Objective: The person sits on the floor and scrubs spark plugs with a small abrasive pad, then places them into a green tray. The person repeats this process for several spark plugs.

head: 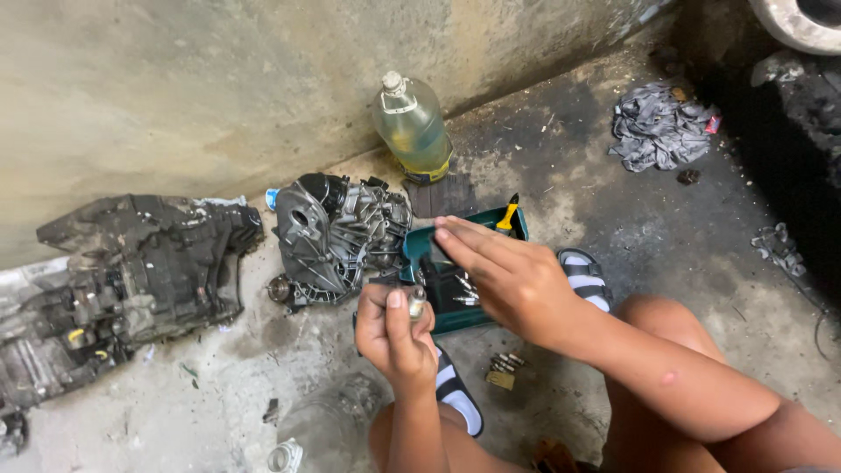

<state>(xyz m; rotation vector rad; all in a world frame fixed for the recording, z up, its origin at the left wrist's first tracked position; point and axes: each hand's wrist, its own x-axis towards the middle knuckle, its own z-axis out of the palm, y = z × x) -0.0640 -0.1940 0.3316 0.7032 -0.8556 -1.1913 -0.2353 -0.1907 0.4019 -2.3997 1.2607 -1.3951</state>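
A small metal socket bit [417, 300] stands upright, pinched between the thumb and curled fingers of the left hand [394, 333], its silver tip poking just above the fingertips and beside the near edge of a teal tool case [419, 243] on the concrete floor [613, 219]. The right hand [504, 271] hovers flat over the case, fingers extended and relaxed, grasping nothing. Beyond lie a grey gearbox housing [337, 236], a darker greasy transmission [131, 280], a plastic bottle of yellowish liquid [412, 127] and a crumpled rag [657, 127].
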